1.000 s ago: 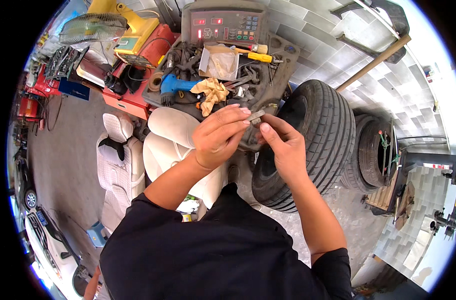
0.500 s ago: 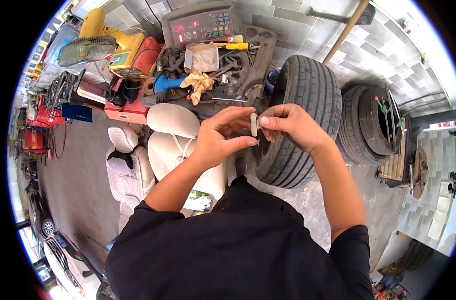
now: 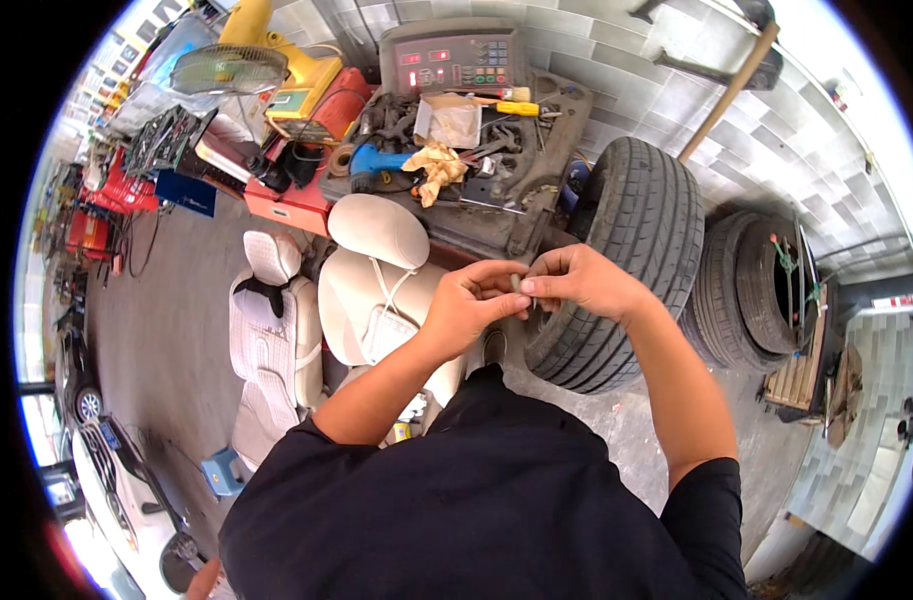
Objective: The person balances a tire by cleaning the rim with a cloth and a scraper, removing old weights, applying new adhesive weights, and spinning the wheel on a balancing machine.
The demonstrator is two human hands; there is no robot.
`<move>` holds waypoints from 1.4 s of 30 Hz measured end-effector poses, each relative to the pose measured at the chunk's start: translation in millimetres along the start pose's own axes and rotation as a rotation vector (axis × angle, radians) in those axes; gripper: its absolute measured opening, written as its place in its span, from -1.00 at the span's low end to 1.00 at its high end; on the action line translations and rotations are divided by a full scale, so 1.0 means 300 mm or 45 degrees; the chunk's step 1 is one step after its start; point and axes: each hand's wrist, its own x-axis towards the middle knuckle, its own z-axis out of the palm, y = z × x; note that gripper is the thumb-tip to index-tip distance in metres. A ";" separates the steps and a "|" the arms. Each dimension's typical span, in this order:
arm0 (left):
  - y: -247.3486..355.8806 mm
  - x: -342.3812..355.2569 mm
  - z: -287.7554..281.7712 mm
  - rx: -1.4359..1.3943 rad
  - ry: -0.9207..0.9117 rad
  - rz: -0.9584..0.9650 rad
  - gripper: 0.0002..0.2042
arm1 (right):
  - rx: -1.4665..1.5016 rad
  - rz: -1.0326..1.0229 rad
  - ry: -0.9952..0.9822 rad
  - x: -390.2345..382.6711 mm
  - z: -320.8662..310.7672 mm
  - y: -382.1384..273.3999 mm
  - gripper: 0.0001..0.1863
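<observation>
A small greyish-beige piece, stubby and partly covered by fingertips, is held between both hands in front of my chest; its exact kind does not show. My left hand has its fingers curled round the left side of it. On the other side my right hand pinches it between thumb and forefinger. Just behind and below my right hand stands an upright black tyre. A cream car seat with a headrest is to the left of my left hand.
A workbench machine with a control panel carries a blue power tool, crumpled paper and a yellow-handled screwdriver. Stacked tyres stand right. A second seat is left; part of another person's hand shows lower left.
My hands have come together, so the piece is now mostly covered by fingertips. My left thumb and fingers have closed in. The whole view has shifted, with surroundings lower and further right.
</observation>
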 end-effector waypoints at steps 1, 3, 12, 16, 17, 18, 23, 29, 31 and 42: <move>-0.028 -0.006 -0.031 0.011 0.061 -0.033 -0.62 | -0.019 0.042 0.020 0.033 0.009 0.018 -0.58; -0.074 -0.031 -0.103 0.033 0.186 -0.100 -0.63 | -0.171 0.108 0.195 0.120 0.032 0.039 -0.54; -0.221 -0.236 -0.349 -0.120 0.434 -0.359 -0.67 | -0.827 -0.066 0.874 0.752 -0.203 0.244 -0.71; -0.247 -0.298 -0.438 -0.235 0.502 -0.431 -0.67 | -1.228 -0.105 0.985 0.997 -0.304 0.260 -0.70; -0.265 -0.316 -0.467 -0.215 0.499 -0.424 -0.69 | -1.308 -0.137 0.987 1.018 -0.331 0.254 -0.69; -0.277 -0.335 -0.485 -0.238 0.541 -0.453 -0.70 | -1.388 -0.165 0.993 1.027 -0.368 0.248 -0.67; -0.324 -0.394 -0.552 -0.195 0.759 -0.535 -0.73 | -0.744 0.619 0.754 1.129 -0.412 0.134 -0.66; -0.321 -0.318 -0.538 0.169 0.694 -0.460 -0.81 | -0.149 0.477 1.261 1.315 -0.390 0.321 -0.52; -0.354 -0.299 -0.543 0.197 0.668 -0.484 -0.81 | -0.078 0.551 1.248 1.337 -0.377 0.321 -0.54; -0.380 -0.304 -0.532 0.128 0.769 -0.438 -0.80 | 0.934 0.486 1.188 1.293 -0.416 0.292 -0.69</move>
